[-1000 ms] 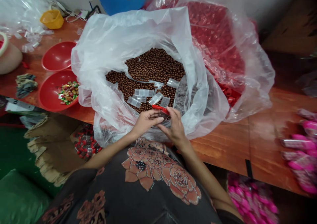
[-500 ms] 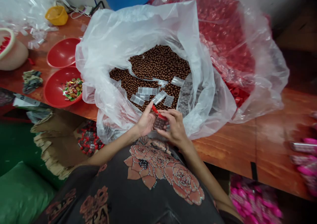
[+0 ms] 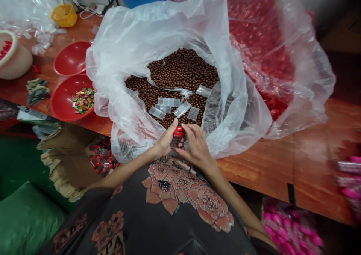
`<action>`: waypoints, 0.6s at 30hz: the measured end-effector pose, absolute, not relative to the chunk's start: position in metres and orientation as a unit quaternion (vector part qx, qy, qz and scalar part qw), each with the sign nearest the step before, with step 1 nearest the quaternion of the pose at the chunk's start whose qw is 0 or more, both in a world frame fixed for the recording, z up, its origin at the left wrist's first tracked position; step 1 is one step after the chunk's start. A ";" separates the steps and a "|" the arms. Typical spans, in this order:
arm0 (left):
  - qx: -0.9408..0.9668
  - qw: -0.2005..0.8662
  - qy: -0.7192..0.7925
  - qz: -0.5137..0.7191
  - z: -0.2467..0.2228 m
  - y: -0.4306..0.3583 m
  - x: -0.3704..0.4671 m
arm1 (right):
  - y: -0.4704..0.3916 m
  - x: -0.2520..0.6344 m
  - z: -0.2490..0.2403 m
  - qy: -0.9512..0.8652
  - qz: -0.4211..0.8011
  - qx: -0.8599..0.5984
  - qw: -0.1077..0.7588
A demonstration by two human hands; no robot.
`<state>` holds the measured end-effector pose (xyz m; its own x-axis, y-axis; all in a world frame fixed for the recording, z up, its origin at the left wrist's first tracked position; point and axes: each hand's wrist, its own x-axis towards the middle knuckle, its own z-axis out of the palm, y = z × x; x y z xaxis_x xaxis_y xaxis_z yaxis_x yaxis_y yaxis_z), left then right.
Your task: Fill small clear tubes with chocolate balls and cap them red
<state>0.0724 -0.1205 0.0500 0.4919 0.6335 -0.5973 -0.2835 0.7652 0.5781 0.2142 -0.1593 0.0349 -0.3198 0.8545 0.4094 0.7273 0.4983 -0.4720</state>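
Right there between both hands, at the near edge of a milky-white plastic bag (image 3: pixel 113 52), sat a small clear plastic jar (image 3: pixel 177 141) with dark contents, roughly upright under a round red cap (image 3: pixel 178 129). The left hand (image 3: pixel 166 141) had its fingers clamped on one side, thumb up by the cap; the right hand (image 3: pixel 199 145) gripped the other, thumb low, forefinger up at the cap. Seating that cap looked like the step in hand, and the next move seemed to call for a firm, level press. Just beyond, short clear plastic containers (image 3: pixel 182 109) lay on shiny brown balls (image 3: pixel 183 71) inside the bag. Out right bulged a clear plastic bag of red pieces (image 3: pixel 259 41); well left, a round red bowl (image 3: pixel 60 104) held colourful wrapped sweets (image 3: pixel 83 101).
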 end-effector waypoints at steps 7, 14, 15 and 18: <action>0.245 0.798 0.455 0.310 0.051 -0.130 0.077 | -0.152 0.215 0.034 -0.833 0.062 -0.448 0.318; 0.310 0.763 0.442 0.354 0.048 -0.135 0.064 | -0.156 0.204 0.035 -0.841 0.059 -0.429 0.323; 0.324 0.756 0.440 0.361 0.052 -0.133 0.057 | -0.158 0.203 0.040 -0.844 0.070 -0.432 0.311; 0.343 0.721 0.452 0.398 0.071 -0.125 0.020 | -0.159 0.212 0.055 -0.837 0.088 -0.441 0.312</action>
<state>0.0200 -0.1255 0.0714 0.2749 0.8835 -0.3792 -0.2640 0.4486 0.8539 0.2119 -0.1588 0.0549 -0.4169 0.7925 0.4451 0.6828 0.5963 -0.4222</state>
